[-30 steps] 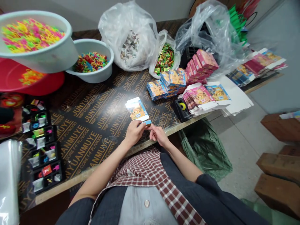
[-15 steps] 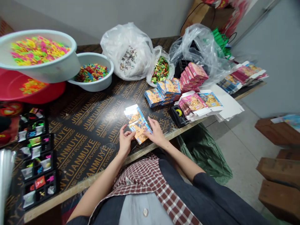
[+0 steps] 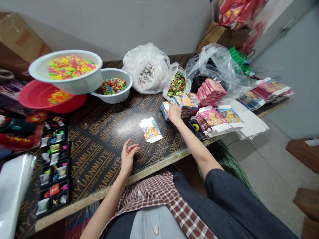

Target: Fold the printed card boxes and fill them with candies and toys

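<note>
My right hand (image 3: 175,112) reaches to the stack of small blue printed boxes (image 3: 188,101), its fingers bent over a box at the stack's left side, which they partly hide. My left hand (image 3: 129,154) hovers over the front of the table with fingers apart and nothing in them. Just beyond it lies a flat, unfolded blue carton (image 3: 151,130) with white flaps. Right of the stack are pink boxes (image 3: 211,89), piled up, and a black tape dispenser (image 3: 195,127) with yellow tape.
Flat pink cartons (image 3: 210,119) lie at the table's right. Tubs of small coloured toys, a white tub (image 3: 87,84) and a red tub (image 3: 32,94), stand back left. Plastic bags (image 3: 159,81) line the back. Filled black trays (image 3: 69,186) and clear film (image 3: 15,192) lie left.
My right hand has moved from the carton to the blue stack, and the box from between my hands has left that spot. My left hand has let go. The view has shifted left.
</note>
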Tool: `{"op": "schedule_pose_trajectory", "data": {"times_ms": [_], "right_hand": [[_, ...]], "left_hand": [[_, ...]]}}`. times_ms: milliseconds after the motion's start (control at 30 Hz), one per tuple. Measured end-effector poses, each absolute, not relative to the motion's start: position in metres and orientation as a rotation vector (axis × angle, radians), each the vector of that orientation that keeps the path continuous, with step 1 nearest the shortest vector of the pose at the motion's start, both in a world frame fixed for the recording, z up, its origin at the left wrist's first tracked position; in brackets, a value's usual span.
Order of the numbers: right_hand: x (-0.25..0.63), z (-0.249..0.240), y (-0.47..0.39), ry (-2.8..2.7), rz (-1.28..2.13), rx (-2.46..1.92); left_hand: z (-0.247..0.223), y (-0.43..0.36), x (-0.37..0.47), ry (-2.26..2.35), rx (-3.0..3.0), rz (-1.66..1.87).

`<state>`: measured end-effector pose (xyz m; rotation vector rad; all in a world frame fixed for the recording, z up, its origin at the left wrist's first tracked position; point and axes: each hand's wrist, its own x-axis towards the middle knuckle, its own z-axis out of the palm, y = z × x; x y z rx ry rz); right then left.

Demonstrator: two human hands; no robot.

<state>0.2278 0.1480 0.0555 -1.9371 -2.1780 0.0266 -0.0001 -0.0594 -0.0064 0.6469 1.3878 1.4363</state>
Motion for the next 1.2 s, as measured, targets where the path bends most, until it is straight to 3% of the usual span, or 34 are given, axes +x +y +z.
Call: {"op": "schedule_pose_trajectory", "data": {"times_ms": [133,333,533,667,767,1200], "right_hand": [[0.192,0.04,0.134,-2.414,0.107,-1.66],[0.152,0.004,0.132,-2.702,0.582,-1.602],[0.16,0.016,0.093,-2.437,0.79,-1.161],[0.167,0.037,0.055,-2.203,1.064,-0.768],[0.176,0.049,0.04,-2.057,1.198,-0.733],[0.192,0.046,0.058,-2.069,0.97,-0.987]], "left_hand": [[-0.011,-0.067,-0.013,1.463,0.593,1.431],[-0.015,-0.059,-0.018,1.437,0.687,1.343],[-0.026,-0.05,-0.018,1.416,0.756,1.357],[-0.026,-0.059,-0.005,1.0,0.637,1.07],[-0.023,-0.066,0.001,0.799,0.541,0.884],[0.012,-0.025,0.014,1.071,0.73,1.035]]}}
